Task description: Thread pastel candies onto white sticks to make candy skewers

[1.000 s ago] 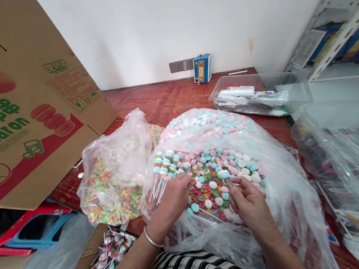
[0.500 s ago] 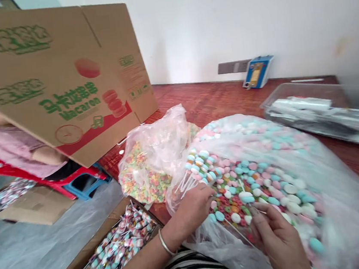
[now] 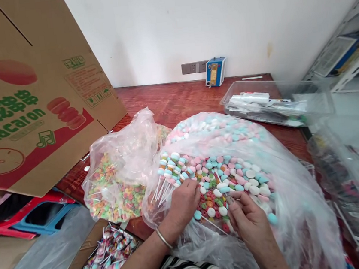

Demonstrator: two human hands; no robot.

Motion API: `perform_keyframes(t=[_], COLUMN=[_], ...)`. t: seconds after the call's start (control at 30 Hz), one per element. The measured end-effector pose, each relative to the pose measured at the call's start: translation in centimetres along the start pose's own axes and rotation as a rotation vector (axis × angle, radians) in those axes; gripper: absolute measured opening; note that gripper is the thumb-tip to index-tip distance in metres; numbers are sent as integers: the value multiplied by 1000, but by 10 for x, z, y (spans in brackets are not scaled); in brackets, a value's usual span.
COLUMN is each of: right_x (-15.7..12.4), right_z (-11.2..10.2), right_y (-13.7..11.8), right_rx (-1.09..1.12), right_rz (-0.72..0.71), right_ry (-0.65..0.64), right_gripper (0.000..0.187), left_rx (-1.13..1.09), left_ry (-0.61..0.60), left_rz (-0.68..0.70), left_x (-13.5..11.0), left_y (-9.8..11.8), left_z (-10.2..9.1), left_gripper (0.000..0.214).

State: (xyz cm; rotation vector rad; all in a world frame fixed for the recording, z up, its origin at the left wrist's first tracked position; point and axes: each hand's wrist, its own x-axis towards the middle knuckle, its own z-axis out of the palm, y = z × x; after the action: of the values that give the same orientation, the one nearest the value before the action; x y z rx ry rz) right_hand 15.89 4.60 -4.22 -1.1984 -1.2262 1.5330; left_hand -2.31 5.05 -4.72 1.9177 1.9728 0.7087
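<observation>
My left hand (image 3: 183, 201) is closed round a bunch of white sticks threaded with pink, blue and white candy discs (image 3: 173, 166), which fan out to the upper left. My right hand (image 3: 245, 213) pinches a thin white stick (image 3: 213, 224) with a candy at its tip, just right of the left hand. Both hands rest inside a big clear plastic bag (image 3: 291, 208) full of pastel candy discs (image 3: 232, 176) and small coloured rings. A silver bangle (image 3: 163, 238) sits on my left wrist.
A second clear bag of coloured ring candies (image 3: 117, 189) lies to the left on the red-brown table (image 3: 175, 98). A large Macaron carton (image 3: 29, 99) leans at far left. A box of finished candy sticks (image 3: 100, 264) sits below. A clear tray (image 3: 276, 102) stands at right.
The view swung left and back again. Both hands stayed in the bag, the left still holding the bunch, the right still working a single stick.
</observation>
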Motion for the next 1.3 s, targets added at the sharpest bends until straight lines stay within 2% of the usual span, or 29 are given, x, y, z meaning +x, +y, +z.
perform_keyframes(t=[0.1,0.2,0.27,0.33,0.5,0.6,0.63,0.7,0.77,0.8,0.83,0.9,0.97,1.03,1.1,1.2,1.23,1.3], right_x=[-1,-3,-4,-4,-2,0,1,4,7,8,9,12,13,14,15,14,14,12], right_z=[2,5,6,7,8,4,1,-6,-12,-15,-17,-20,-20,-20,-21,-22,-23,-23], right_y=[0,-1,-1,-1,-1,-3,-4,-5,-7,-8,-10,-11,-12,-12,-12,-12,-12,-12], right_rx=[38,46,39,40,48,6,-4,12,57,76,91,110,126,143,150,137,131,130], right_rz=[40,74,94,106,118,112,116,132,138,133,125,117,114,111,114,120,117,109], right_ry=[-76,-185,-248,-282,-259,-283,-290,-251,-141,-85,-39,15,24,21,25,39,39,28], right_gripper=[31,31,30,28,30,30,30,31,34,35,36,37,38,39,39,40,40,39], left_rx=[-477,-879,-979,-997,-919,-709,-587,-336,-172,-130,-112,-113,-123,-98,-57,-6,31,142], left_ry=[63,-21,-41,-24,8,40,19,-101,-246,-281,-275,-186,-92,-58,-110,-318,-354,-314], left_rz=[-178,-384,-459,-472,-275,-183,-142,-26,91,123,136,141,143,138,149,230,235,188], left_x=[2,3,4,4,4,3,2,-1,0,2,6,18,33,46,53,54,53,53], left_y=[1,2,4,5,4,0,0,0,2,5,8,14,21,27,29,26,25,23], left_z=[-8,-17,-22,-23,-18,-20,-23,-30,-36,-37,-35,-27,-15,-4,2,0,-2,-4], left_gripper=[14,29,34,35,25,20,17,14,17,18,19,21,21,22,24,26,26,25])
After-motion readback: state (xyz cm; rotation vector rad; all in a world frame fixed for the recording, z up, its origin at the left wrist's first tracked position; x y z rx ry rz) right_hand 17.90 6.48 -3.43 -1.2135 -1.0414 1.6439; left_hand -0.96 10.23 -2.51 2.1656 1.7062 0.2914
